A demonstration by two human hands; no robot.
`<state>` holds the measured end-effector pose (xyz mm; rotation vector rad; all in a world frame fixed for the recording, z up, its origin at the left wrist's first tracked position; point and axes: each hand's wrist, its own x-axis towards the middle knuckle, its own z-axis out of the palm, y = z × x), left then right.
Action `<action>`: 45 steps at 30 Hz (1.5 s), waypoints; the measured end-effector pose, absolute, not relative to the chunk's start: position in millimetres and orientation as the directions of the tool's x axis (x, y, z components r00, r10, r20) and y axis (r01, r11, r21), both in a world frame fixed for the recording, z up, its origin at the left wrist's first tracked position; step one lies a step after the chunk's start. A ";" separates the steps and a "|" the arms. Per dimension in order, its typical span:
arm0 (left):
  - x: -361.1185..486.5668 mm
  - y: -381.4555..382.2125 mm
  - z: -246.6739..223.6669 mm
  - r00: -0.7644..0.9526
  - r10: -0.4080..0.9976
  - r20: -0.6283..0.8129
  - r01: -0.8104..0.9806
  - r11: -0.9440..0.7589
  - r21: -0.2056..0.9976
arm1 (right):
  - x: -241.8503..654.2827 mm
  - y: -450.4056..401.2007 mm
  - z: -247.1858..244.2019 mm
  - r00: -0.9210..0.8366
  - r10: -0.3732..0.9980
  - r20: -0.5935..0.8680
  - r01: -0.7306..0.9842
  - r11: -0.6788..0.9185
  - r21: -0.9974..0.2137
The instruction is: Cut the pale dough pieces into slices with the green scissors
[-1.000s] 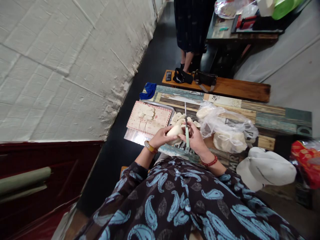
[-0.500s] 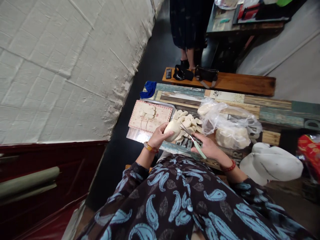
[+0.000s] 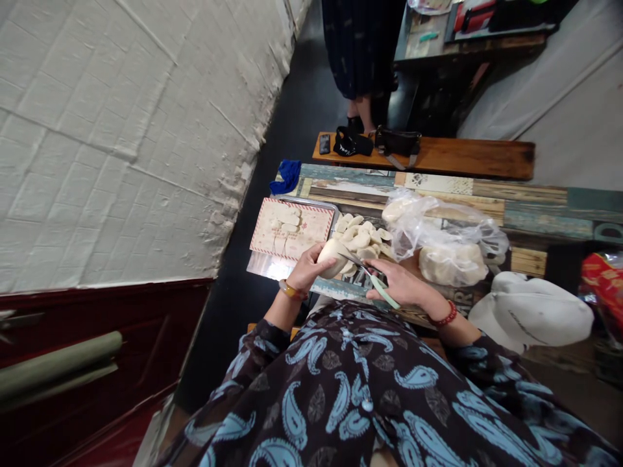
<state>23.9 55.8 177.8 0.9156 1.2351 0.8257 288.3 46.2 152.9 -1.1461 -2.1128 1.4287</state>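
Note:
My left hand [image 3: 307,267] is closed around a pale, rounded steamed bun [image 3: 331,257], holding it above the near edge of the table. In my right hand [image 3: 396,283] are scissors [image 3: 385,293] with mint-green handles. Their blades point left and reach the right side of the bun; whether they have gone into it I cannot tell. Just behind both hands lies a heap of cut bun slices [image 3: 361,237]. Left of the heap, a few slices [image 3: 289,219] rest on a patterned board with a red-striped border [image 3: 311,239], which lies over a metal tray [image 3: 311,204].
Clear plastic bags [image 3: 440,227] with more buns lie right of the heap. Nearer me is a white cap [image 3: 533,311], beside a red packet [image 3: 603,282]. A blue cloth [image 3: 287,176] sits at the far left corner. Beyond stand a wooden bench [image 3: 477,155] and a person [image 3: 357,52].
The scissors have moved slightly left, and their blades now reach the bun's right side, where before they were at its edge. The left hand keeps its hold. The view has shifted slightly.

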 end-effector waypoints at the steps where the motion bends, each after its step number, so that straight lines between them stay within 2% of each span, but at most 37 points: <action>1: 24.2 55.7 177.9 0.148 0.901 -0.408 -0.033 0.416 0.909 | 288.0 47.1 153.2 -0.615 0.774 -0.149 0.420 0.162 -0.893; 12: 28.1 59.2 178.0 0.187 0.887 -0.423 0.017 0.428 0.904 | 286.3 51.1 144.2 -0.613 0.772 -0.166 0.370 0.095 -0.924; 21: 33.9 62.8 174.5 0.194 0.872 -0.449 -0.026 0.462 0.886 | 283.4 41.7 134.4 -0.513 0.844 -0.154 0.313 0.017 -0.950; 28: 32.7 67.1 174.3 0.191 0.882 -0.430 0.010 0.437 0.900 | 279.7 33.7 131.7 -0.445 0.883 -0.149 0.313 -0.002 -0.950; 38: 36.8 72.0 171.9 0.229 0.863 -0.450 0.116 0.435 0.893 | 268.8 42.4 130.9 -0.496 0.837 -0.231 0.352 -0.050 -0.935; 45: 31.4 74.4 153.0 0.264 0.794 -0.548 0.025 0.562 0.827 | 268.4 38.1 119.5 -0.503 0.828 -0.246 0.307 -0.095 -0.947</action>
